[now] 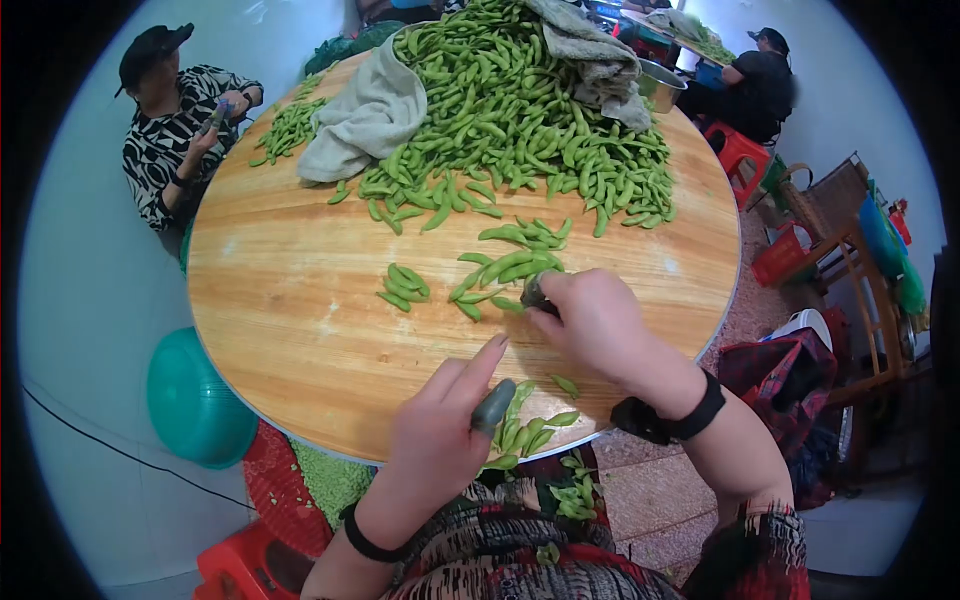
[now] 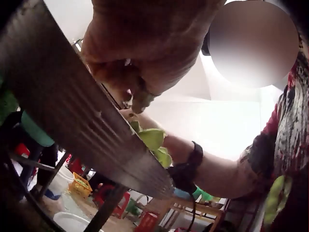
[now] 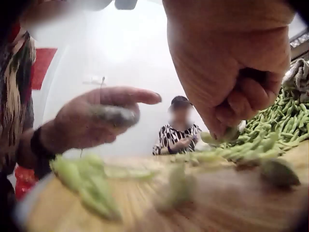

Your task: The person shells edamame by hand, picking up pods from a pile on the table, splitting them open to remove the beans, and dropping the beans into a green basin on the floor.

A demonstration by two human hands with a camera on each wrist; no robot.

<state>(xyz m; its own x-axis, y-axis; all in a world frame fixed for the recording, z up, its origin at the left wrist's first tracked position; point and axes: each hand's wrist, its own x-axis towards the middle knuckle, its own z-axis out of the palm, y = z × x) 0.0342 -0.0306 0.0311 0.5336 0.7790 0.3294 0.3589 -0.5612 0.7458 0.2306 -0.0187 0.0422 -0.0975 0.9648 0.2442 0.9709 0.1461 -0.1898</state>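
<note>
My right hand (image 1: 600, 315) is over the wooden table, fingers curled, pinching a green soybean pod (image 3: 208, 138) at its fingertips. A dark cover (image 1: 538, 293) sits on its thumb. Loose pods (image 1: 515, 265) lie just beyond those fingertips. Nearer my body, my left hand (image 1: 437, 425) has its index finger stretched forward and holds nothing visible; its thumb wears a dark green cover (image 1: 493, 406). Beside that thumb, pale opened pods (image 1: 525, 436) lie by the table's near edge. A small cluster of pods (image 1: 404, 287) rests left of centre.
A large heap of pods (image 1: 500, 110) covers the far side of the round table (image 1: 270, 300), with grey cloths (image 1: 370, 115) on it. One person (image 1: 180, 130) sits at the left, another (image 1: 755, 90) farther right. A teal basin (image 1: 200, 398) and shelled beans (image 1: 335, 485) are below the left edge.
</note>
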